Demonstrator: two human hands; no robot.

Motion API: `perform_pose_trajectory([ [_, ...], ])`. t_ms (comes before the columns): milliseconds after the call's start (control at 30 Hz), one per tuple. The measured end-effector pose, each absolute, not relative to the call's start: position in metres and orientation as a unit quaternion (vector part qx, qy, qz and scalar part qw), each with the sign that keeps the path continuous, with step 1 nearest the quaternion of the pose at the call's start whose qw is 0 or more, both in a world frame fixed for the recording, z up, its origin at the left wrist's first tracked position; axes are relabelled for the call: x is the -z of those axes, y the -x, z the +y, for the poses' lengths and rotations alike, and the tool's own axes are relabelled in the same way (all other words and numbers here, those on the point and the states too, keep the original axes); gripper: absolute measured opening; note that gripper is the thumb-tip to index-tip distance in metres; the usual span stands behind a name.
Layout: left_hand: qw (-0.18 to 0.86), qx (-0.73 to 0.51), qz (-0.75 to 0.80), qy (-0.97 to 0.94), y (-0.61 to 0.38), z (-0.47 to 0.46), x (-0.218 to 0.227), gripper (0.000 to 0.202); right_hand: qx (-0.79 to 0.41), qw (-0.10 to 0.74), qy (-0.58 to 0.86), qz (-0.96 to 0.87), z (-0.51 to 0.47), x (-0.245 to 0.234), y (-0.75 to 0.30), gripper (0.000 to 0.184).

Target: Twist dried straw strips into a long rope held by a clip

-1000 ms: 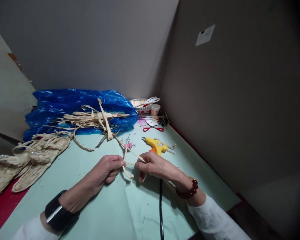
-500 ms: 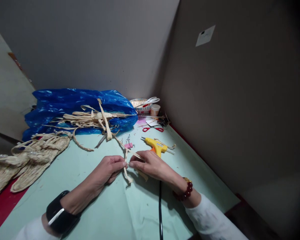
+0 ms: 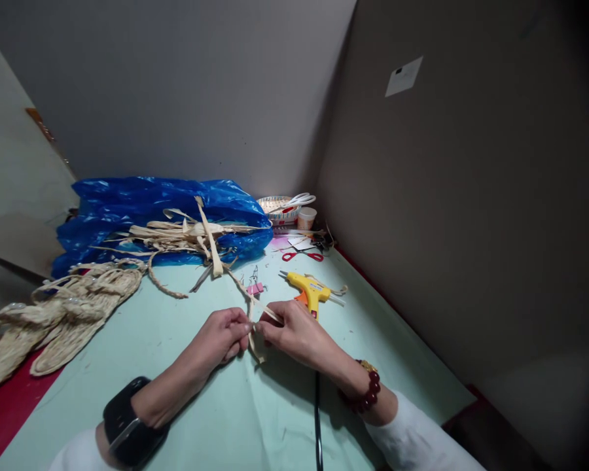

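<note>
1. Presently, our left hand [image 3: 220, 337] has its fingers curled in, thumb and forefinger pinching a straw braid [image 3: 235, 280] near its lower end; take that pinch as the centre of our clock.
2. Our right hand [image 3: 294, 330] sits just beside it at three o'clock, fingers bent, with a loose pale strip [image 3: 271, 313] running from the braid into its grip; we cannot tell exactly how its hidden fingertips close.
3. From our fingertips the braid stretches away towards eleven o'clock, and a flat tail [image 3: 256, 353] hangs at six.
4. At twelve, near the braid, we see a pink clip [image 3: 256, 288].
5. At two o'clock lies our yellow glue gun [image 3: 310, 286], partly behind the right hand; a black cable [image 3: 317, 418] runs down at five.
6. Towards one o'clock we have red-handled scissors [image 3: 288, 257], and farther off, between twelve and one, a cup [image 3: 307, 219] beside a woven basket [image 3: 279, 199].
7. Around ten to eleven o'clock, our straw bundle [image 3: 177, 234] lies on a blue plastic bag [image 3: 122, 203].
8. Woven sandals [image 3: 86, 307] rest at nine to ten, on the pale green table cover [image 3: 201, 432] and past its edge.
</note>
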State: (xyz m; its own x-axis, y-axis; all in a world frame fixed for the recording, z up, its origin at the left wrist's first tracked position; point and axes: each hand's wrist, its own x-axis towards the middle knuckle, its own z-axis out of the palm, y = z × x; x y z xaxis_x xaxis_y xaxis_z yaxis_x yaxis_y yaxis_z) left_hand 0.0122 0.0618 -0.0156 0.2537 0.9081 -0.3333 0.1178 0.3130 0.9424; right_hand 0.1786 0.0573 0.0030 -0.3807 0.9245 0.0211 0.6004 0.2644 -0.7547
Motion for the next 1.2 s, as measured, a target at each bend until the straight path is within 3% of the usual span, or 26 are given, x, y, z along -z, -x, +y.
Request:
perform_pose_trajectory([
  [267,0.633,-0.366,0.511,-0.453,-0.009,0.06,0.022,0.022,-0.172,0.234,0.439,-0.85,0.035,0.01,-0.162,0.007],
  [467,0.687,-0.332,0.461,-0.454,0.002,0.064,0.022,0.034,-0.061,0.149,0.357,-0.92,0.028,0.018,-0.158,0.016],
  [600,0.683,-0.329,0.459,-0.463,0.004,0.061,0.017,0.031,-0.123,0.169,0.38,-0.901,0.032,0.01,-0.164,0.012],
  [767,0.673,-0.353,0.463,-0.456,0.002,0.056,0.015,0.023,-0.21,0.275,0.51,-0.787,0.045,-0.005,-0.174,0.025],
  [900,0.663,-0.36,0.454,-0.473,0.0,0.056,0.016,0.022,-0.343,0.243,0.471,-0.776,0.054,-0.003,-0.174,0.033],
  [1033,0.631,-0.347,0.466,-0.514,-0.003,0.056,0.017,0.02,-0.454,0.229,0.417,-0.753,0.059,0.007,-0.177,0.029],
  [1200,0.587,-0.331,0.483,-0.56,-0.003,0.057,0.024,0.019,-0.441,0.218,0.44,-0.752,0.062,0.012,-0.185,0.03],
])
